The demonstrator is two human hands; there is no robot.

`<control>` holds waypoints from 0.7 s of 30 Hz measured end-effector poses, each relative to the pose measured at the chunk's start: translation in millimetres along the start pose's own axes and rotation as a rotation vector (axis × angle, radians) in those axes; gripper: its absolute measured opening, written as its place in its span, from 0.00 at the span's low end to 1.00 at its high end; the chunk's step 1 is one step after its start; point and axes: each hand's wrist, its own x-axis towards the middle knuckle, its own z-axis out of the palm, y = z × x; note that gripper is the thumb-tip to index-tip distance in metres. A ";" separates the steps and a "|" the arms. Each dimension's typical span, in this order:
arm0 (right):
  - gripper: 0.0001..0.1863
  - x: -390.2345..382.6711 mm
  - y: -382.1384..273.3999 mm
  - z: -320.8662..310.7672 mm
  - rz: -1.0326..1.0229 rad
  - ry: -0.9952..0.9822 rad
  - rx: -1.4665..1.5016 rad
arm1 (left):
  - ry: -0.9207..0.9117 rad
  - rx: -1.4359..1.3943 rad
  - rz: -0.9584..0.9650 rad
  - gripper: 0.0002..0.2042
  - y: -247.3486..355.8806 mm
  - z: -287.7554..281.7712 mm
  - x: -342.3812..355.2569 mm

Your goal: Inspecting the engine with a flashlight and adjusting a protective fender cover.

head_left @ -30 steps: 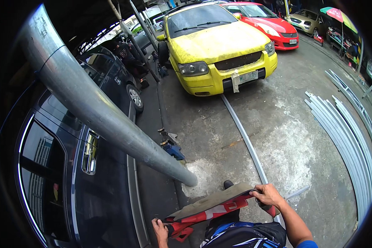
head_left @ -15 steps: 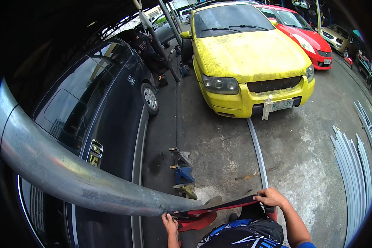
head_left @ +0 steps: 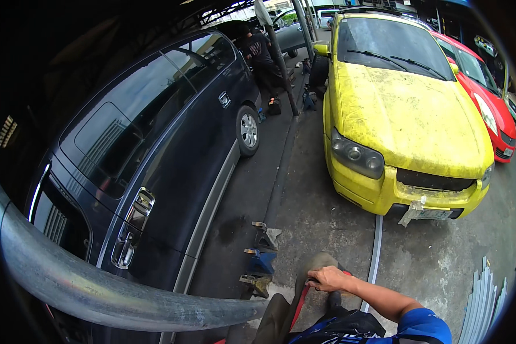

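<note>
The sheet [head_left: 302, 280] is being held in front of the person, near the pole's [head_left: 126, 301] lower end, the right hand [head_left: 325, 279] gripping it with curled fingers, while what the left hand's fingers are doing I cannot tell.

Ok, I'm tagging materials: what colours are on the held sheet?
Sheet: mostly grey-brown, plus red; best in head view.

Right hand [head_left: 325, 279] curled in a grip, bare forearm [head_left: 379, 297] slanting forward-left

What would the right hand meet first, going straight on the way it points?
Probably the jack stands: the right hand, gripping the grey-and-red piece, points left toward them, though it may pass above.
</note>
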 end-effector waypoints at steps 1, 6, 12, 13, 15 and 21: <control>0.20 19.4 -0.9 5.5 -0.087 0.006 0.001 | 0.039 -0.012 0.000 0.10 -0.2 8.3 -3.6; 0.20 93.1 -49.9 53.7 -0.501 -0.218 -0.056 | 0.228 -0.090 0.015 0.12 -22.3 24.0 -40.6; 0.20 92.2 -195.8 144.2 -0.878 -0.547 -0.036 | 0.466 -0.163 0.004 0.14 -142.0 34.1 -116.9; 0.20 85.2 -220.7 160.3 -0.877 -0.557 -0.058 | 0.513 -0.169 -0.002 0.14 -172.5 38.2 -134.7; 0.20 64.9 -273.0 195.9 -0.955 -0.658 -0.139 | 0.630 -0.166 -0.002 0.15 -235.6 44.0 -174.3; 0.18 11.1 -423.1 304.0 -1.041 -0.614 -0.089 | 1.103 -0.218 -0.252 0.19 -377.0 60.8 -322.2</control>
